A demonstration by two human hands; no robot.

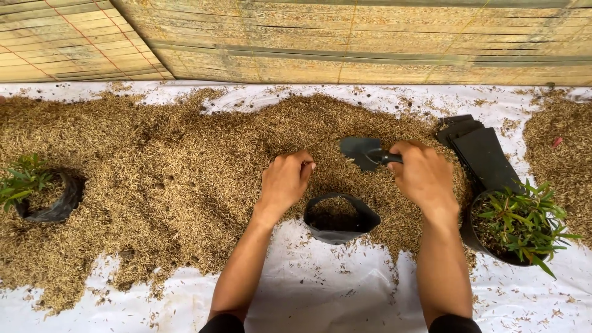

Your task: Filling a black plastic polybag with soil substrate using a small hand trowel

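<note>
Head view: white sheet nearest, strewn with loose husks. Black grow bag seen between forearms, mouth open, partly filled with husk. Left hand curled, fingertips pressed into husk pile. Right hand closed around handle of dark trowel, blade held over pile. Potted green plants at right and left. Flat black bags stacked beyond. Bamboo screen farthest.
</note>
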